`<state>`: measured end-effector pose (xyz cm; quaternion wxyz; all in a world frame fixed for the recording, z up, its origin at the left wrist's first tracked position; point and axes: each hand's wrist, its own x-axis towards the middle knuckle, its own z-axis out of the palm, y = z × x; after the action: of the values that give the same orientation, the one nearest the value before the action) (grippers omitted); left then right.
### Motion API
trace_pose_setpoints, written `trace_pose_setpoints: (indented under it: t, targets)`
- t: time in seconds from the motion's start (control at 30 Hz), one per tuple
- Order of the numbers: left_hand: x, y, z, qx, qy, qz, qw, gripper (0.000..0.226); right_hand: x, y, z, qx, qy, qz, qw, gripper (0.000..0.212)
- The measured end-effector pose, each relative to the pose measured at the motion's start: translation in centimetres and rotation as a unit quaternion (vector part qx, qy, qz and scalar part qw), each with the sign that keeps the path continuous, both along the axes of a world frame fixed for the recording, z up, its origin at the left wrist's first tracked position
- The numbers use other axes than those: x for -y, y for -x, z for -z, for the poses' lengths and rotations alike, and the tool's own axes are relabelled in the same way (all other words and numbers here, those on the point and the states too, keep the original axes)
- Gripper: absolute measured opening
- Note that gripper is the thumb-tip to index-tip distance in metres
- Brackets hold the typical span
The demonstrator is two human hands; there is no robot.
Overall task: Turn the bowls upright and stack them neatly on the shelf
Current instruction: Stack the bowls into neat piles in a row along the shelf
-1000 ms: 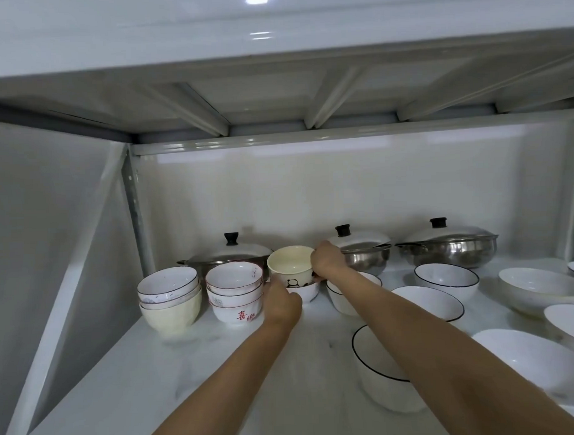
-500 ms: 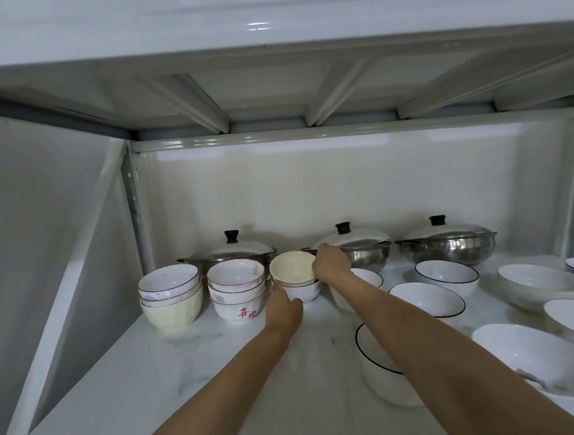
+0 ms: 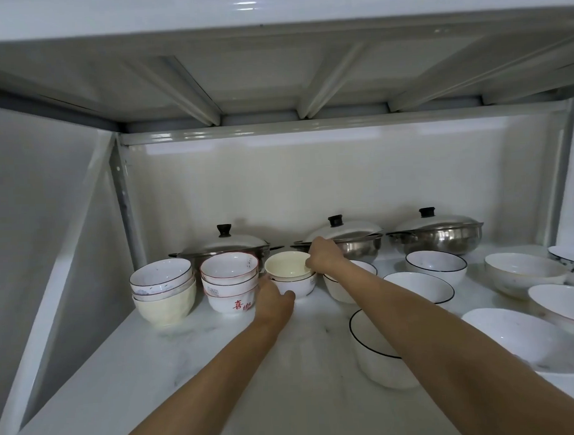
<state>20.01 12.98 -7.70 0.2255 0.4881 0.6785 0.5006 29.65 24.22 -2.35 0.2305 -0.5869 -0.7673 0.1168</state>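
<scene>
My right hand [image 3: 323,256] pinches the right rim of the cream bowl [image 3: 288,265], which sits upright, nested in a white bowl [image 3: 298,287]: a stack of two near the back edge of the shelf [image 3: 193,367]. My left hand [image 3: 272,299] has its grip on the white bowl's lower left side, thumb curled along its front.

Just left of this stack stands a red-rimmed stack [image 3: 231,286] of three bowls, upright, with red characters on the lowest. Further left, near the back left corner, is another stack [image 3: 164,291] of three, its bottom bowl cream.

Just right of my right wrist a single white bowl [image 3: 338,287] sits partly hidden by my arm. Three black-rimmed bowls stand upright and apart: one [image 3: 436,267] towards the back, one [image 3: 421,287] in the middle, one [image 3: 378,357] nearest the front edge, partly behind my forearm. Towards the right edge lie more open white bowls [image 3: 525,274], at least four, some cut off by the frame, so I cannot count them fully.

Along the back edge stand three lidded steel pots [image 3: 439,234], each lid with a black knob.
</scene>
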Motion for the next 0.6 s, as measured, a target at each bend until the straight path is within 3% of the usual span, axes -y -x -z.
trace_pose_setpoints:
  t: [0.13,0.27,0.37,0.47,0.6]
  targets:
    - [0.2,0.5,-0.3,0.075,0.047,-0.004,0.996,0.055,-0.3,-0.7,-0.5,-0.013,-0.011,-0.013,1.000,0.027]
    - [1.8,-1.0,-0.7,0.088,0.098,0.107,0.986,0.008,-0.2,-2.9,-1.7,-0.014,-0.024,-0.006,1.000,0.010]
    - [2.3,-2.3,-0.7,0.100,0.103,0.160,0.977,0.019,-0.1,-5.7,-2.2,-0.022,-0.021,0.006,1.000,0.018]
    - [2.2,-3.6,-0.9,0.168,0.114,0.176,0.963,0.006,-0.2,-8.3,-2.2,-0.032,0.000,0.019,0.999,0.012]
    - [2.1,-5.0,-1.2,0.130,0.123,0.246,0.953,0.019,0.0,-11.1,-2.4,-0.044,0.045,-0.005,0.998,0.018]
